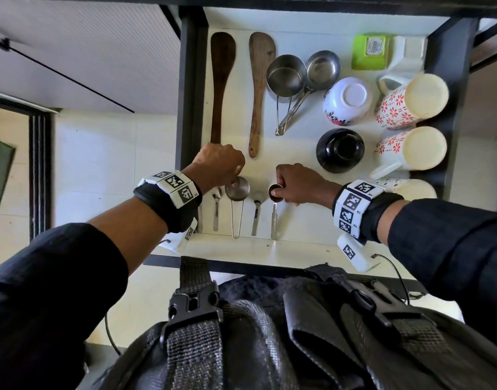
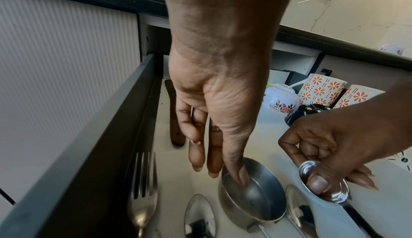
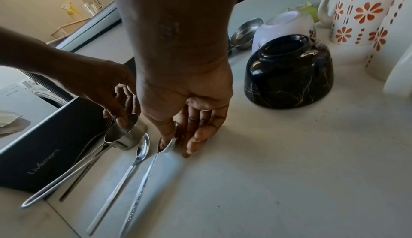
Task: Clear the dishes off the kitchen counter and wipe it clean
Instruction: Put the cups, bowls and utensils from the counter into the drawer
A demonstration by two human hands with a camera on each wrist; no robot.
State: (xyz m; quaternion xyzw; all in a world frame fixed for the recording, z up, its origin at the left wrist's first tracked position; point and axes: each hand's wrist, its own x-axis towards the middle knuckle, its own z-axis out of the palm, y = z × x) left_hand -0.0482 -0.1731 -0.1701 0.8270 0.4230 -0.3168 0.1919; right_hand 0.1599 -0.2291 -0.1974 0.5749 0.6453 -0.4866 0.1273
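Observation:
An open drawer (image 1: 298,249) with a white floor holds the dishes. My left hand (image 1: 235,180) pinches the rim of a steel measuring cup (image 1: 238,190) that has a wire loop handle; the thumb is inside the cup (image 2: 254,194) and the fingers (image 2: 197,160) are outside. My right hand (image 1: 279,190) pinches a smaller steel measuring cup (image 1: 275,191) with a long flat handle, thumb inside its bowl (image 3: 166,145). Both cups sit on the drawer floor near the front. A spoon (image 3: 142,148) lies between them.
Further back lie two wooden spatulas (image 1: 257,88), nested steel cups (image 1: 286,74), an upturned white bowl (image 1: 347,101), an upturned black bowl (image 1: 340,150), floral mugs (image 1: 410,99) and a green box (image 1: 369,52). A fork (image 2: 143,185) lies by the dark left drawer wall (image 2: 100,145).

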